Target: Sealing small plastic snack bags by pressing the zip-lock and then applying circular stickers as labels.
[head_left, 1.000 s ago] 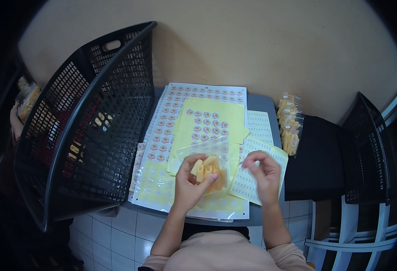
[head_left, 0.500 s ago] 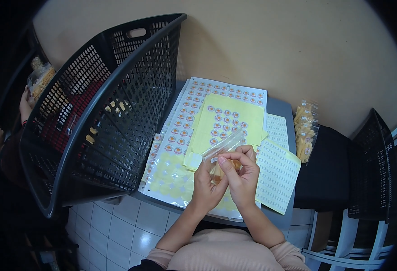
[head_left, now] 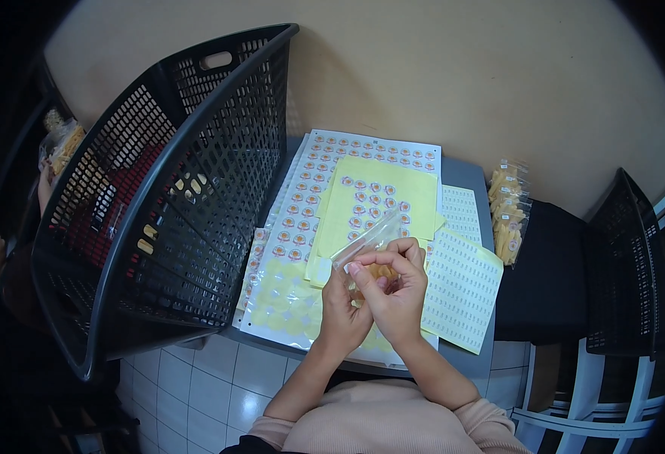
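Observation:
Above the table's sheets, my left hand (head_left: 341, 314) is closed around the lower side of a clear plastic bag (head_left: 363, 240). Yellow-orange pieces show inside the bag, partly hidden by my fingers. My right hand (head_left: 399, 291) lies across the bag, its thumb and forefinger pinched together at a small white sticker (head_left: 349, 267) against the plastic. Beneath my hands lie yellow sticker sheets (head_left: 385, 170) with rows of round orange-and-white stickers. To the right is a sheet of small white printed labels (head_left: 465, 291).
A large black perforated basket (head_left: 174, 189) stands at the left, with some yellow packs inside. Several filled bags (head_left: 508, 212) lie in a row on a black surface at the right, beside another black basket (head_left: 626, 272). Another person's hand (head_left: 45, 185) holds a bag at far left.
My right thumb and forefinger have shifted slightly left on the bag, and more of the yellow-orange contents shows between my hands. The whole view has shifted a little.

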A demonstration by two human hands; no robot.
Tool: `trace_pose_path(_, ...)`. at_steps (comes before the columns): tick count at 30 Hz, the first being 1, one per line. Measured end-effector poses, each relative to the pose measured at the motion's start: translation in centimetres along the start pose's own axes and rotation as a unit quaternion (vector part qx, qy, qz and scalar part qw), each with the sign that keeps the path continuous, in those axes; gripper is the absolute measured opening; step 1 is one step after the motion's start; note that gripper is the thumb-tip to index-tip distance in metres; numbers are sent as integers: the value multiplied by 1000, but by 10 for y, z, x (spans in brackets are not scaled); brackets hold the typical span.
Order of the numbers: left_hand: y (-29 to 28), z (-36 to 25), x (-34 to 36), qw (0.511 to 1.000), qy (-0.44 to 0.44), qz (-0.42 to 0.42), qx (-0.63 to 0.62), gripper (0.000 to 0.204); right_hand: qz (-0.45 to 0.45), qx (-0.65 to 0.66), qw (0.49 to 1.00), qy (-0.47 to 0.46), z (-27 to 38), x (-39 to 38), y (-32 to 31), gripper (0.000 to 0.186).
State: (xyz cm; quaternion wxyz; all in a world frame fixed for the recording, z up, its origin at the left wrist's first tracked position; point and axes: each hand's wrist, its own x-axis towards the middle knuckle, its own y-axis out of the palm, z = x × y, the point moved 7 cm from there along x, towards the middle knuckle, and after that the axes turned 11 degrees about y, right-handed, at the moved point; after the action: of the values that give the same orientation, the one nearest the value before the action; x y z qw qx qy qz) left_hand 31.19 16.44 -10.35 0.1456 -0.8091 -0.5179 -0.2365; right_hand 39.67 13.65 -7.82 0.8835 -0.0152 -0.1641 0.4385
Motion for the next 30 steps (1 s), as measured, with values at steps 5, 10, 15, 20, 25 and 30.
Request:
trace_pose_path(5,0,-7,6,997,56,-18,44,42,-58,-9,998,-24,1,1,-4,13)
trace_pose_path(10,0,4,3,999,37,-14,-3,44,-60,27,998,-12,5,8,-9,22)
trace_pose_path(15,8,10,2,996,52,46,49,54,-56,41,998,-4,-3,11,-16,33)
trace_pose_path(20,19,6,3,998,36,43,29,52,-40,51,998,3,-6,13,-23,37)
trace_pose_path(25,32,10,3,999,35,40,-4,40,-1,13,1000,-10,1,11,-40,49)
trace_pose_path(30,47,-1,13,997,10,13,-74,42,-10,-24,1000,-13,-18,4,-87,53)
